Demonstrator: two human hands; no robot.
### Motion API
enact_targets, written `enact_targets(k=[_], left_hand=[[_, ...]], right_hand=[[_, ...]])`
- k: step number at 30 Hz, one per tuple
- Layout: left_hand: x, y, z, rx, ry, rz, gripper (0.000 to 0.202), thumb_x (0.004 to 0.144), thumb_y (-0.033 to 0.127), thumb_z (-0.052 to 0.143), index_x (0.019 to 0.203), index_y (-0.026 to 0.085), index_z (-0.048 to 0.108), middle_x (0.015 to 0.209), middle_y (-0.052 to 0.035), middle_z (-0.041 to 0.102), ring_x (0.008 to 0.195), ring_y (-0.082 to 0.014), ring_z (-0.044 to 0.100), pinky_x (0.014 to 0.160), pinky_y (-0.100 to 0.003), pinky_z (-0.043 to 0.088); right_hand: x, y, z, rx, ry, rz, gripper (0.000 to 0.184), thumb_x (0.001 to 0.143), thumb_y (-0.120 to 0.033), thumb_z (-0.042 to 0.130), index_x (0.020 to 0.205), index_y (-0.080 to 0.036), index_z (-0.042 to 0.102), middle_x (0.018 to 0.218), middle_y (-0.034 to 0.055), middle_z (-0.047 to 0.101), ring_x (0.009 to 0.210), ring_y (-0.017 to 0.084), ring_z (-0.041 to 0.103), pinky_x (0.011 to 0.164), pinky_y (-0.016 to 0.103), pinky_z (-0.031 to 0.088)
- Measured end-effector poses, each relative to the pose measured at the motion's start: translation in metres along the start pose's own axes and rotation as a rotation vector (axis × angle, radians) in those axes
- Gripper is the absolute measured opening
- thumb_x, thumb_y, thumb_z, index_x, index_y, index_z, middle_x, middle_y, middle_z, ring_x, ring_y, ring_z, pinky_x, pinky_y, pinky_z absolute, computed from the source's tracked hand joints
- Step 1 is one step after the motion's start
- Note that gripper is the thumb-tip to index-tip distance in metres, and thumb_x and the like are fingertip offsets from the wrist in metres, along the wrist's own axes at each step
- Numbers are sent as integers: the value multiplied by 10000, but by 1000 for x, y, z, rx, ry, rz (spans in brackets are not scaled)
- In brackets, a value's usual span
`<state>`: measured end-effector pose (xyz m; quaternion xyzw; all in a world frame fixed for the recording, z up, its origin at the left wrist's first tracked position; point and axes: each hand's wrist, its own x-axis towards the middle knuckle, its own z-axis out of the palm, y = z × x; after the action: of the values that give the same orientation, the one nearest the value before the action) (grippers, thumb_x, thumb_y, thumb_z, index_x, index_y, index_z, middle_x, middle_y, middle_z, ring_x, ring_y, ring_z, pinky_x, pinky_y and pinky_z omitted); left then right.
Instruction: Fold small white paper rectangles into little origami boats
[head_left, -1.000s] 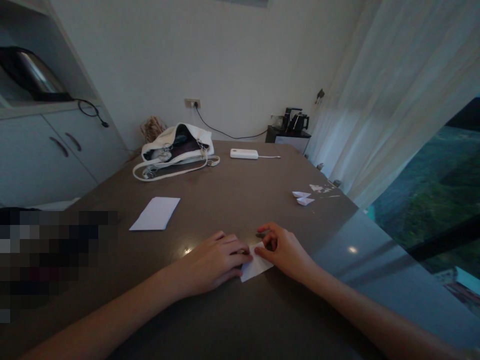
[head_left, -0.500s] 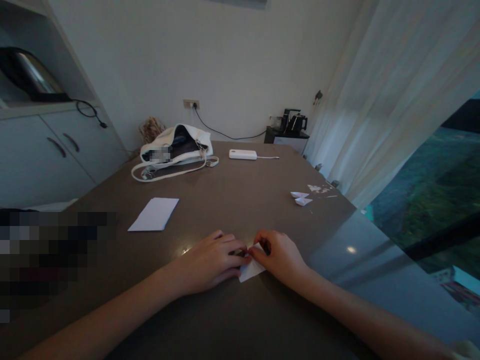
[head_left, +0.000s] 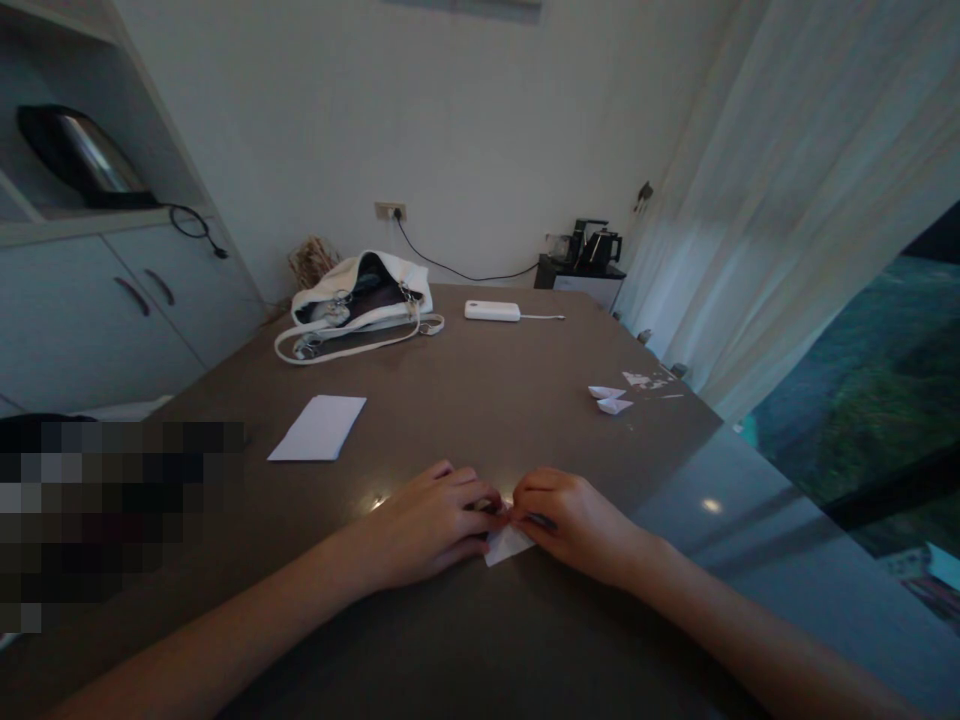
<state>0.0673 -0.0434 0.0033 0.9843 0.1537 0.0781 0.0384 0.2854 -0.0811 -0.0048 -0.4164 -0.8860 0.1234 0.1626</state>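
A small folded white paper (head_left: 508, 543) lies on the table near its front, partly covered by my fingers. My left hand (head_left: 442, 520) grips its left side, fingers bent and pressed on the paper. From the right, my right hand (head_left: 566, 520) pinches the paper's upper edge, its fingertips meeting those of my left hand. The exact fold under the fingers is hidden. A stack of white paper sheets (head_left: 319, 428) rests to the left, beyond my left hand. Two small folded paper boats (head_left: 611, 400) sit farther off to the right.
Torn paper scraps (head_left: 646, 381) lie by the table's right edge. Toward the back are a white handbag (head_left: 360, 300) and a white power bank (head_left: 492, 311) with a short cable. A black kettle (head_left: 600, 248) stands beyond the table (head_left: 480, 400); a curtain (head_left: 697, 220) hangs at the right.
My right hand's fingers have drawn closer together at the paper's upper edge. My left hand keeps its hold. The whole view has shifted slightly, so things appear a little farther right.
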Motion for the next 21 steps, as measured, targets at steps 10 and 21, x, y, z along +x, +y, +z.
enact_targets(k=[10,21], left_hand=[[1,-1,-1,-9,-6,-4,225,906,301,536,1120,260,590,1154,-13,613,1039,-199,518,821,-330,319],[1,0,1,-16,-28,-54,351,880,321,574,1212,219,526,1160,-43,610,1047,-220,525,842,-343,340]], right_hand=[[-3,-2,-6,24,-84,-23,116,851,-109,560,868,-137,671,874,54,642,785,136,603,717,210,439],[-2,-1,-11,57,-136,-48,151,872,-119,534,892,-122,684,913,78,652,835,157,611,770,236,450]])
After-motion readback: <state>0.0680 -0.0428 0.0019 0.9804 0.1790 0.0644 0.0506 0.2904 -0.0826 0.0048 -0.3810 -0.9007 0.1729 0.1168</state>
